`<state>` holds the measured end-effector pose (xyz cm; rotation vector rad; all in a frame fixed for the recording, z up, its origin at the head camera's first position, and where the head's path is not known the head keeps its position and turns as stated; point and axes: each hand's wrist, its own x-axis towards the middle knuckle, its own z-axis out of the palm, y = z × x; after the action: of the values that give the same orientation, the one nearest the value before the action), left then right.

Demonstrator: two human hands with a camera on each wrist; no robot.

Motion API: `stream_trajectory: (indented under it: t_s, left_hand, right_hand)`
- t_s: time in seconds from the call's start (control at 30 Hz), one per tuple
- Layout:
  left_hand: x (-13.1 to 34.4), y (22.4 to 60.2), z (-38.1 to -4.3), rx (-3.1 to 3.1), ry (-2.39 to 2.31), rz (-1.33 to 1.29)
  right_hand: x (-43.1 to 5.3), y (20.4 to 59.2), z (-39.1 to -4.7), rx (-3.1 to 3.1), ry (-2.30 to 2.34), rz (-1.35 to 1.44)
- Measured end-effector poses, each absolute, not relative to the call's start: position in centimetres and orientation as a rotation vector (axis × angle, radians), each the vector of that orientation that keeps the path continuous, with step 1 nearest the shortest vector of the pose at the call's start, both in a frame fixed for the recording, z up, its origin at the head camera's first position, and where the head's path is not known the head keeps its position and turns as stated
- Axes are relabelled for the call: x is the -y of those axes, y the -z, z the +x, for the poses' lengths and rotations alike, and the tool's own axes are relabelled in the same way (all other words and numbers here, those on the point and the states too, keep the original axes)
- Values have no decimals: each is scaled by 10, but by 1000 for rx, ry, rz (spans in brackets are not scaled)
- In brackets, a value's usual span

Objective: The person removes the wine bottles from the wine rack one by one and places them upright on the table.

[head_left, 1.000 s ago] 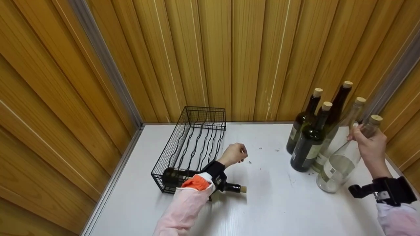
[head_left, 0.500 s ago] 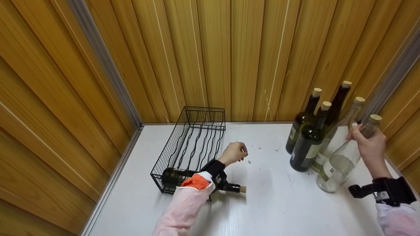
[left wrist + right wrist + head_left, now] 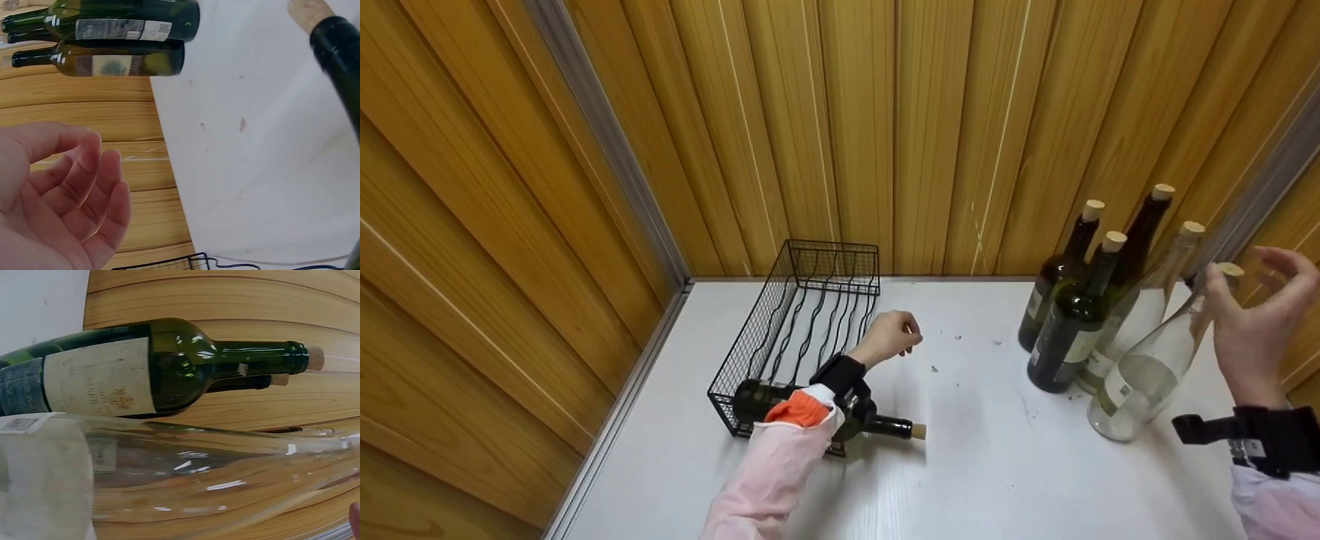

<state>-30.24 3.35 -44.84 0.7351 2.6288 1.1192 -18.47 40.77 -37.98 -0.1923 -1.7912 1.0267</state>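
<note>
My right hand (image 3: 1260, 330) is beside the neck of a clear glass bottle (image 3: 1140, 382), thumb and fingers spread apart and gripping nothing. This corked bottle stands upright on the table, its pale label showing in the right wrist view. My left hand (image 3: 889, 337) hovers over the table by the black wire rack (image 3: 835, 266), its fingers loosely curled around nothing. Below the left forearm, a dark green wine bottle (image 3: 754, 401) lies across the near end of the rack. Its corked neck (image 3: 337, 50) sticks out to the right; the sleeve and wrist strap hide its middle.
Behind the clear bottle stands a close group of corked bottles, including a dark green one with a cream label (image 3: 98, 377) and another clear one (image 3: 1140, 315). Wooden panel walls (image 3: 930, 135) bound the white table (image 3: 975, 480). Small specks lie on the tabletop.
My right hand has let go of the clear bottle's neck, spreading its fingers and shifting up and right. The bottle stays standing. My left hand keeps its pose, and the view has shifted slightly.
</note>
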Motion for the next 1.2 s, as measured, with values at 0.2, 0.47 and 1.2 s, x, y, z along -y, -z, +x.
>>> stream_trajectory:
  t_s: [0.2,0.47,1.2]
  left_hand:
    - [-21,427,-310,-2693,-1093,721]
    - [12,400,-320,-2819,-1063,715]
    - [183,395,-331,-2931,-227,107]
  right_hand:
    - [-376,358,-184,1623,-860,-69]
    - [-330,375,-211,1698,-779,357]
    - [-235,460,-240,2578,-1004,877]
